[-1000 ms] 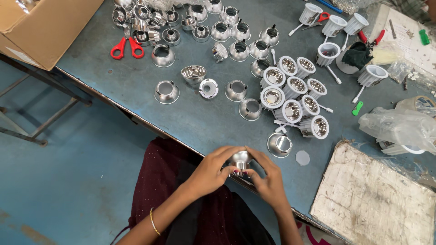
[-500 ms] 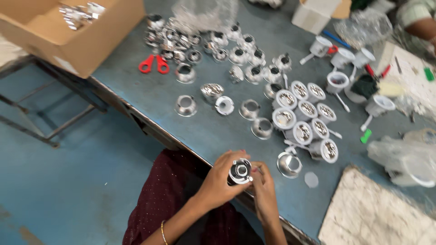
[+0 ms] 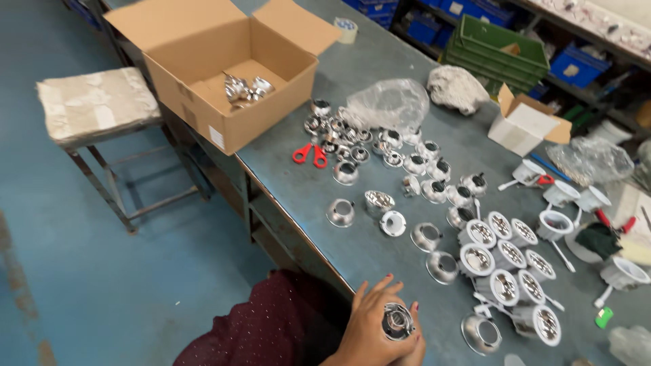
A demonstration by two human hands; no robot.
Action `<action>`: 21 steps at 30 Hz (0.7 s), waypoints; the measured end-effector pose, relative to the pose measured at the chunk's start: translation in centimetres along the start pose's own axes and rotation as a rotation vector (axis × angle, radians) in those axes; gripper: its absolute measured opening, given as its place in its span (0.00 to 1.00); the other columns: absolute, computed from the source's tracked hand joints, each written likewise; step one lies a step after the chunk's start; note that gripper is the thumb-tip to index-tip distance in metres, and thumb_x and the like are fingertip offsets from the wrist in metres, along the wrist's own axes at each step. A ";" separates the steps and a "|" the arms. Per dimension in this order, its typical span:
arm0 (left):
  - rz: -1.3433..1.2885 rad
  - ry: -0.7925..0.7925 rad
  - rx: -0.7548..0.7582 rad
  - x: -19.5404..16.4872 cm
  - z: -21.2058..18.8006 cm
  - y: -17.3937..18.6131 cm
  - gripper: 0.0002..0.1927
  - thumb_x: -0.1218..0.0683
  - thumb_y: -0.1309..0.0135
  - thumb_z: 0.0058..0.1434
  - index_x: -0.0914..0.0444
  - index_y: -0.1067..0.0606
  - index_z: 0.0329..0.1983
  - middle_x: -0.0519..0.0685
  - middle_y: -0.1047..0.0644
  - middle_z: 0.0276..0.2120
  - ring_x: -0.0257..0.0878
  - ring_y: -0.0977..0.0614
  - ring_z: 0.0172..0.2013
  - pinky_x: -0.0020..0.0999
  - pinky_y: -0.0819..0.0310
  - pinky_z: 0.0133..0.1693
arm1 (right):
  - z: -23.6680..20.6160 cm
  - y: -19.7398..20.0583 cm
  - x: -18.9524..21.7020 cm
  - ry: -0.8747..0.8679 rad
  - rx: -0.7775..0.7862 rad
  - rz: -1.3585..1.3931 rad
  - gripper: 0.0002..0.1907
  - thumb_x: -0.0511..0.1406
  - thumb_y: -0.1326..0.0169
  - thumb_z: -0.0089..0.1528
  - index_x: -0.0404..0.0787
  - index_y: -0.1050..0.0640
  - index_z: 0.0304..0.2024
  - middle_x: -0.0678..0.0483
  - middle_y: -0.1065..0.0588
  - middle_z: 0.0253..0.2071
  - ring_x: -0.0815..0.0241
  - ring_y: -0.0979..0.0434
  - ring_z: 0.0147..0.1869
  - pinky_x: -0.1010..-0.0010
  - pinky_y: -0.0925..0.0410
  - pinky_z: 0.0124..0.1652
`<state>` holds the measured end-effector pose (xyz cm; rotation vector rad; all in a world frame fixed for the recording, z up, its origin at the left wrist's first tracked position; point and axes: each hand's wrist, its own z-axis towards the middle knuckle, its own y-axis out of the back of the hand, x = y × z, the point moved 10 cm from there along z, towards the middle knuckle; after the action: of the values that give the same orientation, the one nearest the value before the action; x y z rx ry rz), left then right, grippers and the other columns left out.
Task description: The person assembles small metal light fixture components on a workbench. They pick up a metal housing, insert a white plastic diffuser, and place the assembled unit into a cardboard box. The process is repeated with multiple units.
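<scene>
Both hands (image 3: 380, 329) are wrapped around one shiny metal cup (image 3: 397, 320). More cups (image 3: 442, 266) sit just beside it on the table (image 3: 305, 183).

The person wears a dark maroon garment (image 3: 254, 332) of soft fabric, speckled with tiny pale dots. The hands (image 3: 380, 325) are bare, without gloves. The fingernails (image 3: 388, 276) carry dark red polish.
</scene>
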<state>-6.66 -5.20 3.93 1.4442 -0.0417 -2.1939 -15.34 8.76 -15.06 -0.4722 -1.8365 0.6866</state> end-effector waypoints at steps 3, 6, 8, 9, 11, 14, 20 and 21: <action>-0.068 -0.055 0.039 1.3 0.7 -0.5 0.26 0.45 0.30 0.54 0.63 0.24 0.48 0.57 0.22 0.61 0.55 0.30 0.72 0.59 0.47 0.69 | 2.2 0.8 -0.7 -0.038 0.004 -0.010 0.33 0.56 0.68 0.71 0.35 0.31 0.58 0.42 0.25 0.53 0.47 0.23 0.56 0.52 0.28 0.50; -0.463 0.118 0.110 3.9 1.5 -0.4 0.27 0.47 0.30 0.50 0.64 0.25 0.49 0.54 0.22 0.57 0.48 0.23 0.61 0.47 0.31 0.61 | 3.3 -1.1 -0.9 -0.107 0.023 -0.031 0.35 0.57 0.68 0.69 0.36 0.34 0.61 0.40 0.27 0.57 0.45 0.24 0.58 0.50 0.27 0.50; -0.739 0.277 0.101 6.1 2.9 0.9 0.25 0.49 0.32 0.52 0.63 0.25 0.49 0.53 0.21 0.50 0.42 0.19 0.50 0.38 0.22 0.52 | 3.4 -3.2 -0.7 -0.154 0.059 -0.060 0.36 0.57 0.68 0.67 0.36 0.35 0.63 0.40 0.29 0.59 0.43 0.25 0.60 0.48 0.27 0.51; -0.837 0.345 0.064 7.2 4.1 2.3 0.21 0.50 0.33 0.55 0.63 0.25 0.48 0.53 0.20 0.44 0.38 0.18 0.44 0.34 0.19 0.47 | 3.5 -4.7 -0.3 -0.149 0.131 -0.153 0.37 0.57 0.69 0.66 0.36 0.36 0.63 0.39 0.29 0.60 0.42 0.25 0.61 0.47 0.26 0.51; -1.106 0.267 -0.139 9.0 8.4 8.1 0.18 0.49 0.40 0.63 0.63 0.29 0.49 0.51 0.20 0.40 0.40 0.16 0.41 0.35 0.19 0.44 | 2.8 -6.5 1.0 -0.098 0.253 -0.349 0.37 0.56 0.68 0.65 0.37 0.40 0.66 0.39 0.32 0.64 0.40 0.26 0.65 0.42 0.26 0.51; -0.744 0.097 -0.635 12.7 16.2 23.2 0.25 0.48 0.42 0.64 0.57 0.36 0.60 0.46 0.24 0.48 0.33 0.20 0.44 0.31 0.23 0.44 | 3.4 -4.7 3.8 0.014 0.137 -0.569 0.35 0.52 0.67 0.67 0.36 0.40 0.68 0.37 0.34 0.66 0.40 0.27 0.67 0.44 0.26 0.54; -0.580 0.164 -1.029 17.8 28.8 41.3 0.52 0.49 0.29 0.52 0.65 0.51 0.69 0.68 0.35 0.63 0.55 0.25 0.61 0.45 0.25 0.56 | 7.8 4.2 3.5 -0.024 0.010 -0.605 0.32 0.49 0.59 0.66 0.33 0.39 0.64 0.28 0.29 0.59 0.27 0.21 0.55 0.30 0.24 0.44; -0.588 0.239 -1.033 18.7 29.3 42.2 0.55 0.50 0.31 0.51 0.62 0.55 0.71 0.67 0.38 0.65 0.55 0.29 0.63 0.47 0.27 0.57 | 8.3 5.0 3.3 0.012 0.053 -0.581 0.31 0.47 0.58 0.66 0.31 0.38 0.62 0.26 0.29 0.57 0.26 0.19 0.53 0.33 0.24 0.46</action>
<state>-21.13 -57.14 13.22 1.1144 1.5146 -1.8600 -24.33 12.67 -18.23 0.0999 -1.8154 0.3296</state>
